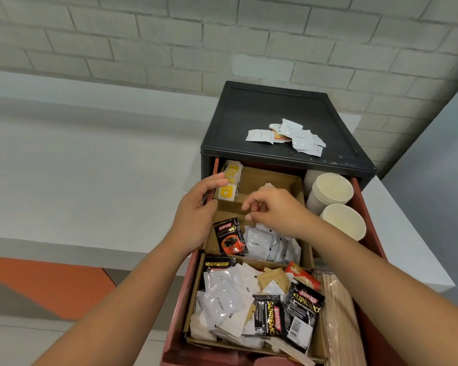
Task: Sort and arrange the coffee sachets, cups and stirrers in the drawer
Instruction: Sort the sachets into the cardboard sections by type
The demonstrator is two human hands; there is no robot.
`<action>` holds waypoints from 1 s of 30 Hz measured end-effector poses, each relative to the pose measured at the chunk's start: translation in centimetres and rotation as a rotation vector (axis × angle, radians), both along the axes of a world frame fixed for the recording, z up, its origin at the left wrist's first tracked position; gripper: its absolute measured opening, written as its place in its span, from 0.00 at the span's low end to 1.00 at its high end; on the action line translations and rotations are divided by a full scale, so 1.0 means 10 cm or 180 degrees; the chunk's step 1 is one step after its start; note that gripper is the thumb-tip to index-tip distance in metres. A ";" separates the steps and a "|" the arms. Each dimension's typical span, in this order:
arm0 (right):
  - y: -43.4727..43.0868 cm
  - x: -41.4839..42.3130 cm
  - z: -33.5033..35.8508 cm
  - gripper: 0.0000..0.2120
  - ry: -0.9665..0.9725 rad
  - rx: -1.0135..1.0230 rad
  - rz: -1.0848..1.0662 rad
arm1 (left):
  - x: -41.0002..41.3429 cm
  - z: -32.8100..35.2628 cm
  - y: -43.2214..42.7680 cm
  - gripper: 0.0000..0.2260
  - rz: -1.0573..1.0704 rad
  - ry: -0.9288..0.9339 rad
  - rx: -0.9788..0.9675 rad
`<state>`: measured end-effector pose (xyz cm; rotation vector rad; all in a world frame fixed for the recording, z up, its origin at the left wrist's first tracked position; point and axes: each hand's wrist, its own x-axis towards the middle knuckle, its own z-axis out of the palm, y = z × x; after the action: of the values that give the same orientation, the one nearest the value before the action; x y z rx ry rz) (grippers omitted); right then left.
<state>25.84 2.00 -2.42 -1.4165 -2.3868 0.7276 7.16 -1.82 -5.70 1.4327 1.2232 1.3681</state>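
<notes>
A red drawer (369, 220) stands pulled out of a black cabinet (275, 109). Cardboard dividers split it into compartments. Yellow tea bags (229, 191) fill the back left one. The middle one holds a black Kopiko sachet (230, 237) and white coffee sachets (265, 245). Mixed white, brown and black sachets (238, 305) crowd the front one. Two stacks of paper cups (331, 191) stand at the back right, and wooden stirrers (339, 313) lie along the right side. My left hand (196, 215) lies over the drawer's left wall, fingertips by the tea bags. My right hand (275, 210) hovers over the middle compartment, fingers loosely curled, nothing seen in them.
Several white creamer sachets (288, 137) lie loose on the cabinet's top. The cabinet stands against a grey brick wall (169, 35), with a white ledge (90, 154) to its left. An orange and grey floor (37, 286) shows below.
</notes>
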 end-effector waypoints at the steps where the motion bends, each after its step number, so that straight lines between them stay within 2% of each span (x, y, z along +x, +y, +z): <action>1: -0.10 0.06 0.02 0.06 -0.0020 -0.0064 0.0091 | 0.00 0.00 0.00 0.23 -0.0011 -0.0030 0.0000; 7: -0.67 0.34 0.08 0.07 -0.0495 -0.0588 0.0720 | 0.01 0.00 0.01 0.23 0.0054 -0.0046 -0.0026; 11: -0.98 0.47 0.05 0.07 -0.0555 -0.0919 0.0823 | 0.02 0.04 -0.03 0.21 0.0060 0.0000 -0.0047; 17: -1.29 0.58 -0.04 0.17 -0.0816 -0.1361 0.0876 | 0.05 0.08 -0.06 0.19 0.0125 0.0135 -0.0063; 23: -1.33 0.66 -0.01 0.08 -0.0974 -0.1392 0.0729 | 0.03 0.08 -0.06 0.21 0.0145 0.0218 -0.0114; 27: -1.31 0.69 0.04 0.08 -0.1093 -0.1061 0.0682 | 0.03 0.08 -0.06 0.21 0.0154 0.0244 -0.0146; 30: -1.27 0.71 0.09 0.09 -0.0923 -0.0888 0.0665 | 0.04 0.08 -0.06 0.21 0.0171 0.0219 -0.0174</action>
<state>32.92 -10.72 -1.49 -1.4777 -2.7769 1.0021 7.54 -2.43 -4.92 1.4284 1.3419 1.3206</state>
